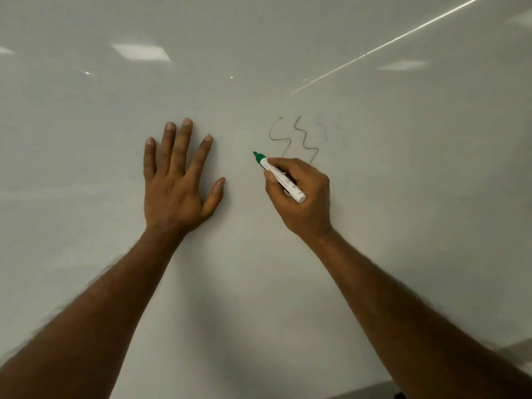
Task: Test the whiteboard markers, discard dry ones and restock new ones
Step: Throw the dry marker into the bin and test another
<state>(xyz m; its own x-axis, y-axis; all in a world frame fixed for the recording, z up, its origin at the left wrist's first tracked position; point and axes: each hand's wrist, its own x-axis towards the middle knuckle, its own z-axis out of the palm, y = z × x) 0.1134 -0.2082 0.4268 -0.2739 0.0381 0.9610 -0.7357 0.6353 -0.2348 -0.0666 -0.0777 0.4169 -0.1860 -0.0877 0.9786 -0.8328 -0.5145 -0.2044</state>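
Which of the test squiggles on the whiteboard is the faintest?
The rightmost squiggle, a barely visible grey trace. The left squiggle and middle squiggle are dark, unbroken lines above the right hand gripping the green marker.

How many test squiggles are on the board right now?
2 plain ones: the left squiggle above the green marker in the right hand, the right squiggle beside it. Faint traces further right are uncountable.

The right hand (302, 197) grips a green marker (280, 177) at the whiteboard (403, 168); the left hand (178, 182) lies flat.
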